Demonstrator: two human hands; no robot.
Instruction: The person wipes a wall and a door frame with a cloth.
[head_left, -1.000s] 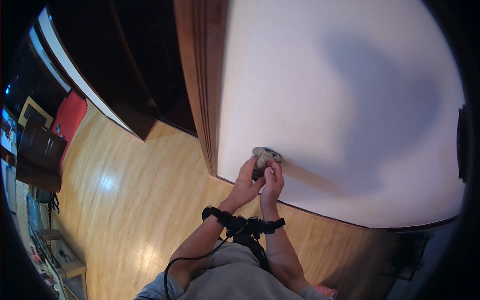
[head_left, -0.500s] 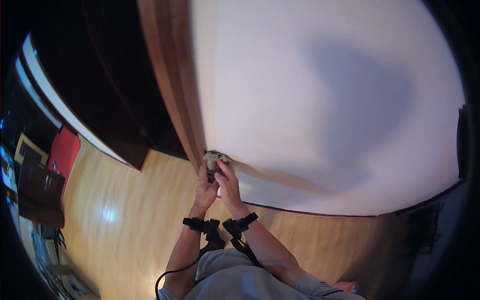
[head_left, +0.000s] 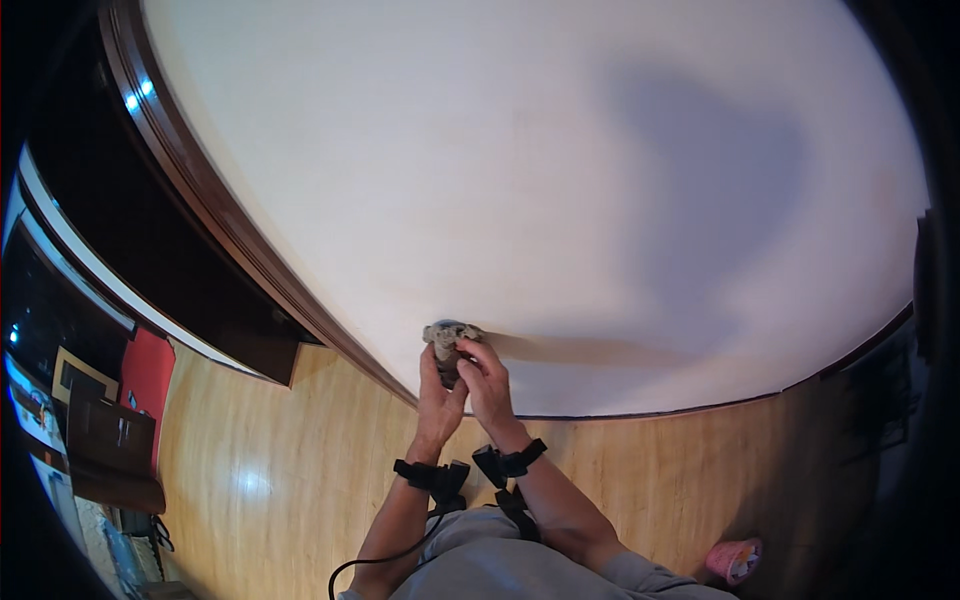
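Both my hands are closed around a crumpled grey-brown bundle (head_left: 452, 334) that looks like cloth, held up in front of the white wall. My left hand (head_left: 437, 408) grips its left side from below, with the thumb hidden. On the other side, my right hand (head_left: 488, 388) has its fingers bent over the bundle's right edge. A darker part of the bundle shows between the two hands. Whether it touches the wall, I cannot tell. Each wrist carries a black strap with a small box, and a black cable runs by my left forearm.
The white wall (head_left: 480, 200) rises ahead, meeting the light wooden floor (head_left: 330, 480). A brown door frame (head_left: 215, 205) stands to the left beside a dark opening. Farther left are a dark brown cabinet (head_left: 110, 440) and a red surface (head_left: 148, 380). A pink bin (head_left: 733, 560) sits at lower right.
The view has shifted rightward, so the door frame now lies farther left of my hands. My hands still hold the bundle. The pink bin shows more fully.
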